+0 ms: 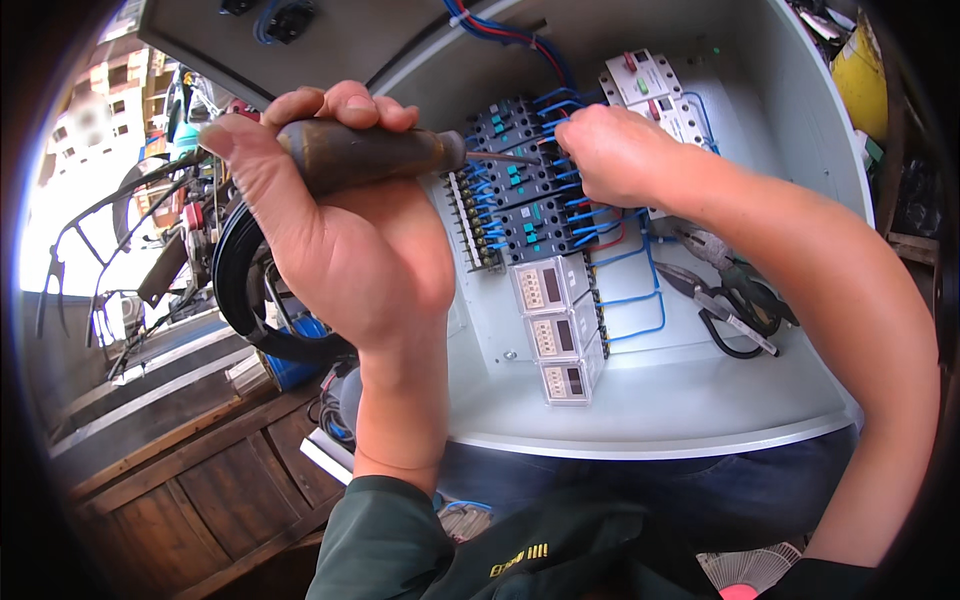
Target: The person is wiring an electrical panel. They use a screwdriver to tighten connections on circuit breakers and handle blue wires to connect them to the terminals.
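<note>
The left hand (350, 235), palm turned up, has its fingers wrapped round the dark handle of a screwdriver (365, 156), whose shaft runs across to the black contactors (520, 178) mounted in the grey metal enclosure (475, 385). The right hand (628, 158) reaches in from the other side, fingers curled at the contactors' wired edge among the blue wires (592, 236); whether they pinch a wire or only rest there, I cannot tell. The step looks like work on a terminal screw, though whether the tip is seated in one is too small to make out. Done well, it would call for the shaft square to the screw rather than slanting, steady pressure along it before turning, and the wire held fully home meanwhile. The right fingertips should stay out of the blade's path, since a slip could jab them or mark a neighbouring terminal.
</note>
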Available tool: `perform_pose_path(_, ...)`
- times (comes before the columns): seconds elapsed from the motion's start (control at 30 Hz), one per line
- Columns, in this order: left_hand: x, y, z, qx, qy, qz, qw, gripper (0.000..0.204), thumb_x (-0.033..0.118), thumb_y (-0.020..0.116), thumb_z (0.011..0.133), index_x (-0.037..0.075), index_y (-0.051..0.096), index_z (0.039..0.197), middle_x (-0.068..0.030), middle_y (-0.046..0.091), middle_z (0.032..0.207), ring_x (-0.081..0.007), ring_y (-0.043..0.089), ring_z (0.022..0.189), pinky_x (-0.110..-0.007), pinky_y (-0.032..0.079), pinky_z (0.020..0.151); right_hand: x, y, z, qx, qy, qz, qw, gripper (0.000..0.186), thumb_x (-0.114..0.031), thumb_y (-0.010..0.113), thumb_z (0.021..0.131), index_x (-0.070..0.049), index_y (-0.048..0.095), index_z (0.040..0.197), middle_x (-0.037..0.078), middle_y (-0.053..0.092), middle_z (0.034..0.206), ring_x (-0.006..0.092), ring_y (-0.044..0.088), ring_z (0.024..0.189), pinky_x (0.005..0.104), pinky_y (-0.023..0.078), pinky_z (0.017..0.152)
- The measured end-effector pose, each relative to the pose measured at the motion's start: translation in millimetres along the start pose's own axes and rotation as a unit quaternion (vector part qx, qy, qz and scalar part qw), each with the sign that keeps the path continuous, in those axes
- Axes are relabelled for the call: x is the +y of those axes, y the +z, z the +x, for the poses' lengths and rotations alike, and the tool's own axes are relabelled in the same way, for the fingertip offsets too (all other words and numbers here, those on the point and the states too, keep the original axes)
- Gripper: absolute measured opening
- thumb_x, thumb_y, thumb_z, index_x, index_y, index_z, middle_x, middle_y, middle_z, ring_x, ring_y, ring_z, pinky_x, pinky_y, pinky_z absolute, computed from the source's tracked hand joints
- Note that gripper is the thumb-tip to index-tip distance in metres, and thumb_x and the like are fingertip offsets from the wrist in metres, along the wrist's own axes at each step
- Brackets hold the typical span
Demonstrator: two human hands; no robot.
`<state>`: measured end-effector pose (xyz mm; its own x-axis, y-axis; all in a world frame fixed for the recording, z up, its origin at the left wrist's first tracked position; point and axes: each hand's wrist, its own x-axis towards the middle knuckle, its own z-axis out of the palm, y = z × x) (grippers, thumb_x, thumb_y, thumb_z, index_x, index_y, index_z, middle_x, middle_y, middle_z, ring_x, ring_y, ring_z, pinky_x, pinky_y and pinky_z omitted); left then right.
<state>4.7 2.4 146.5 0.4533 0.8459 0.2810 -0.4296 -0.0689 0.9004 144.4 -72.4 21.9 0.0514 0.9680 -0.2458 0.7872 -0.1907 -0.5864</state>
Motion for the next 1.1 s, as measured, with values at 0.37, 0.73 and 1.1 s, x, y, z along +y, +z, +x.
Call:
perform_pose_path(0.37, -11, -15, 31, -0.154, -0.042, -0.015, 0.987, 0.030, 0.034, 0.044, 0.099, 0.007, 0.050, 0.085, -0.0093, 0.049, 0.064, -0.0194, 0.044, 0.060, -0.035, 0.041, 0.061, -3, -7, 1, 0.001, -0.003, 0.014, 1.000, 0.019, 0.004, 0.059, 0.078, 0.006, 0.072, 0.092, 0.025, 0.072, 0.096, 0.0401, 0.071, 0.095, 0.0450, 0.059, 0.082)
perform_pose_path(0.73, 46, -15, 42, -0.110, 0.036, -0.050, 0.992, 0.040, 0.041, 0.049, 0.105, 0.012, 0.060, 0.080, -0.0008, 0.054, 0.068, -0.0197, 0.051, 0.066, -0.038, 0.041, 0.072, 9, -22, 30, 0.014, 0.055, 0.059, 0.997, 0.021, -0.009, 0.062, 0.085, 0.006, 0.073, 0.095, 0.026, 0.072, 0.092, 0.0360, 0.073, 0.082, 0.0429, 0.060, 0.074)
perform_pose_path(1.1, 28, -46, 47, -0.192, -0.001, 0.028, 0.981, 0.047, 0.046, 0.041, 0.108, 0.013, 0.066, 0.086, -0.0026, 0.058, 0.072, -0.0190, 0.047, 0.066, -0.037, 0.038, 0.073, 10, -33, 43, -0.135, 0.058, 0.025, 0.989, 0.025, -0.002, 0.051, 0.086, 0.005, 0.073, 0.094, 0.021, 0.071, 0.083, 0.0302, 0.071, 0.067, 0.0426, 0.057, 0.063)
